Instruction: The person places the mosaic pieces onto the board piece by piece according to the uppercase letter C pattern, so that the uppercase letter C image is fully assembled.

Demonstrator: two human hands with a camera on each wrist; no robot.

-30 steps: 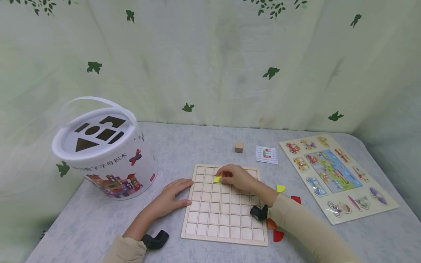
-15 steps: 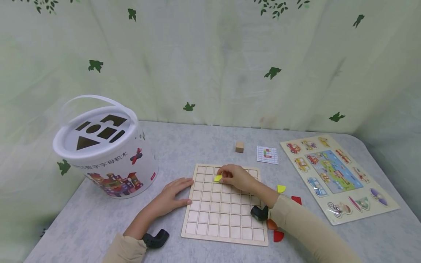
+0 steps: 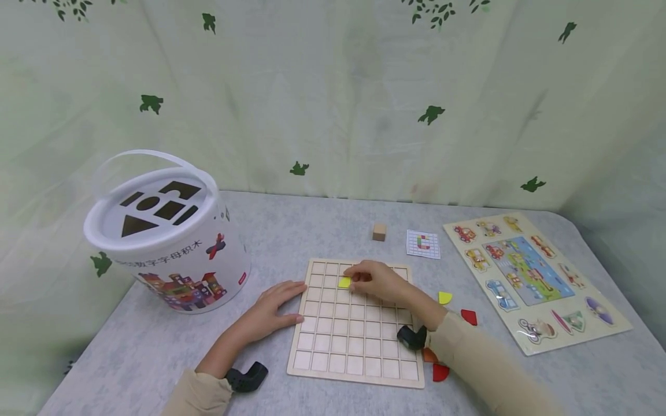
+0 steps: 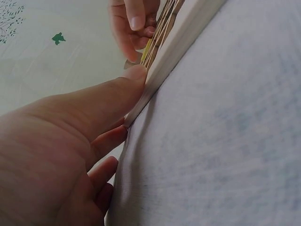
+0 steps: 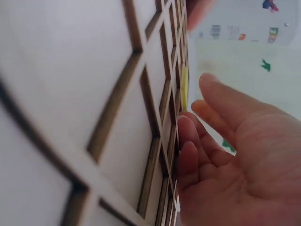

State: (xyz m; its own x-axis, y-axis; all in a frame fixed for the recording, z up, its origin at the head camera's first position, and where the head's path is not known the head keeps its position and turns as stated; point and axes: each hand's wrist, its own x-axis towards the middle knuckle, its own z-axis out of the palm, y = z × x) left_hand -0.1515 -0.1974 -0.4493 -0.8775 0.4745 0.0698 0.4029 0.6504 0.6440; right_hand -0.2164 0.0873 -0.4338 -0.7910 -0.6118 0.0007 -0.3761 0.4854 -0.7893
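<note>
A pale wooden grid board lies on the table. A yellow piece, square-looking here, lies in one of its upper-left cells. Just right of that piece is my right hand; in the right wrist view its thumb stands apart from the yellow piece, and the lower fingers are bent close to the board. My left hand rests at the board's left edge, thumb and fingertips touching it. In the left wrist view the left thumb lies extended against the board's side.
Right of the board lie a yellow quarter-round piece, red pieces and an orange piece, partly under the right sleeve. Behind are a wooden cube and a pattern card. A white bucket stands left, a picture puzzle right.
The right thumb and fingers have let go of the yellow piece and shifted slightly right; more of the piece shows, flat in its cell. The left hand has stayed in place.
</note>
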